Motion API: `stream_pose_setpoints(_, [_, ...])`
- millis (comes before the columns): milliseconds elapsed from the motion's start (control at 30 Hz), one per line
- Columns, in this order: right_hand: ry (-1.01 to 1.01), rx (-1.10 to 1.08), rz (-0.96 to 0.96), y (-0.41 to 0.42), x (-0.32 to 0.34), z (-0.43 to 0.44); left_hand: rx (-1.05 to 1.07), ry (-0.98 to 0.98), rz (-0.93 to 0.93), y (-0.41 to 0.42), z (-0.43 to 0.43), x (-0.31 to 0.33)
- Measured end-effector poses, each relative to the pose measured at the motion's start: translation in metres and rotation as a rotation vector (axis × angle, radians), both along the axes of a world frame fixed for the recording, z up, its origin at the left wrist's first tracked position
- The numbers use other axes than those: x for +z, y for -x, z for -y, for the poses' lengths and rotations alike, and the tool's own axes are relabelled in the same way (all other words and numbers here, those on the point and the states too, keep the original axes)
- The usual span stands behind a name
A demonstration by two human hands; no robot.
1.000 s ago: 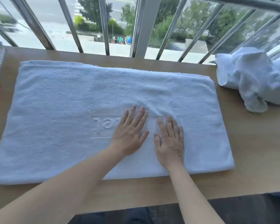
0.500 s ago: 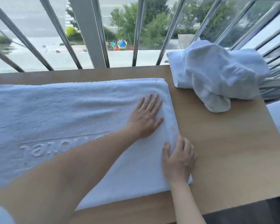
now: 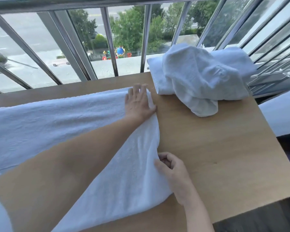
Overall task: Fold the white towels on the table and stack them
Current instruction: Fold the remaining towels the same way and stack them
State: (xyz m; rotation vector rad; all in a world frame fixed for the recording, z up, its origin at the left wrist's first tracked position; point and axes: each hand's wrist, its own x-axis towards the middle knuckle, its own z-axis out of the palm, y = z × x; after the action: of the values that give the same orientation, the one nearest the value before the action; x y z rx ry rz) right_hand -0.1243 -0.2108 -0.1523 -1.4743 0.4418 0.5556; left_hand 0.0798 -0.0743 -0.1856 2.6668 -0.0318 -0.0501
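Right hand (image 3: 172, 166) grip pinches towel (image 3: 74, 118) near edge, lifting it off tabletop (image 3: 216, 148) to start fold. Left hand (image 3: 138, 102), beyond grip, fingers spread flat, anchors far corner. Unfolded towel pile (image 3: 201, 77) further beyond.

The left arm reaches diagonally across from the lower left, forearm bare and stretched long, wrist nearly straight. The left hand (image 3: 138, 102) lies flat, palm down, fingers extended and slightly spread toward the far side, thumb angled out to the right. The right arm comes up from the bottom edge, forearm bare, wrist bent a little inward. The right hand (image 3: 172, 166) is curled, fingers bent under and thumb pressed toward them in a pinch
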Motion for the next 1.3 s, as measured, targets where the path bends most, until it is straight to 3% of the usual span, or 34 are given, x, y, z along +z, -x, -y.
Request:
stream_pose_setpoints(67, [-0.114, 0.019, -0.031, -0.007, 0.001, -0.002, 0.104, 0.013, -0.051, -0.004, -0.003, 0.003])
stream_pose_setpoints(333, [-0.320, 0.168, -0.105, -0.031, 0.009, -0.054, 0.092, 0.130, -0.231, -0.011, -0.011, 0.020])
stream_pose_setpoints(700, [-0.301, 0.419, -0.098, -0.041, 0.025, -0.121, 0.313, 0.730, -0.214, 0.006, -0.127, 0.060])
stream_pose_setpoints(1067, [-0.342, 0.695, -0.095, -0.013, 0.059, -0.293, 0.476, 0.992, 0.137, 0.105, -0.347, 0.120])
stream_pose_setpoints(1300, [-0.291, 0.945, -0.011, 0.018, 0.098, -0.445, 0.499, 1.002, 0.263, 0.161, -0.498, 0.165])
